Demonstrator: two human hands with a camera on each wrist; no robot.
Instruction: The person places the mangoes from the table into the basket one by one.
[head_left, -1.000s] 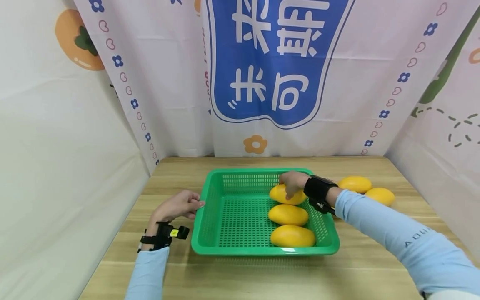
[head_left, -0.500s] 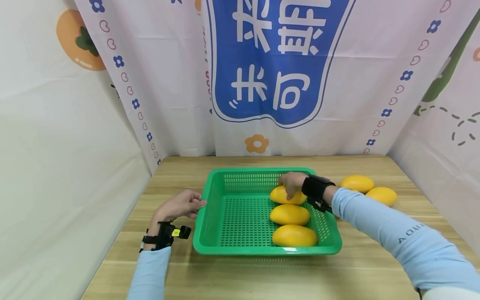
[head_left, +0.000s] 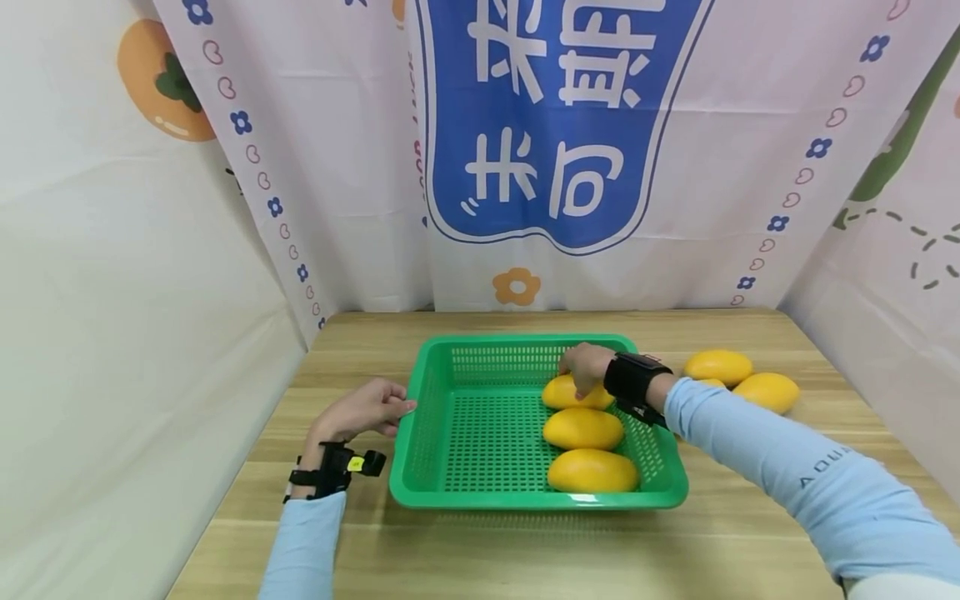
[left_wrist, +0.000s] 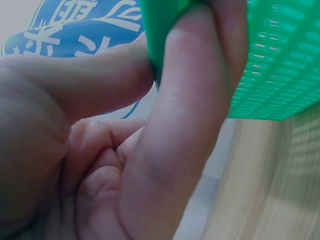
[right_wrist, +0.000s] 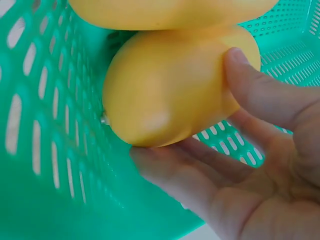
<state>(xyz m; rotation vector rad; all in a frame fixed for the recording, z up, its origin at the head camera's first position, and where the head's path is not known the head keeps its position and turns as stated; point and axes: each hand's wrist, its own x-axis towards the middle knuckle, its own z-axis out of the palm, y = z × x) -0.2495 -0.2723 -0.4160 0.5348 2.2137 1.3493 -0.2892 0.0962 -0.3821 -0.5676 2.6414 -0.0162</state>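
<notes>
A green plastic basket point(head_left: 487, 500) with slotted walls rests on the wooden table. Along its right side lie three yellow mangoes in a column: a near mango point(head_left: 592, 472), a middle mango point(head_left: 582, 429) and a far mango point(head_left: 562, 393). My right hand point(head_left: 587, 367) holds the far one, with thumb on one side and fingers on the other in the right wrist view, where that mango point(right_wrist: 165, 90) lies against its neighbour. At the left wall, my left hand point(head_left: 365, 408) pinches the basket's rim point(left_wrist: 155, 40) between thumb and index finger.
Outside the basket to the right lie more mangoes point(head_left: 767, 392), one partly hidden behind the right forearm point(head_left: 750, 433). A white printed curtain point(head_left: 360, 250) hangs behind the table point(head_left: 525, 562), with cloth walls at both sides.
The whole scene shifts slightly to the right in the view. Both hands stay where they are on the basket and the far mango.
</notes>
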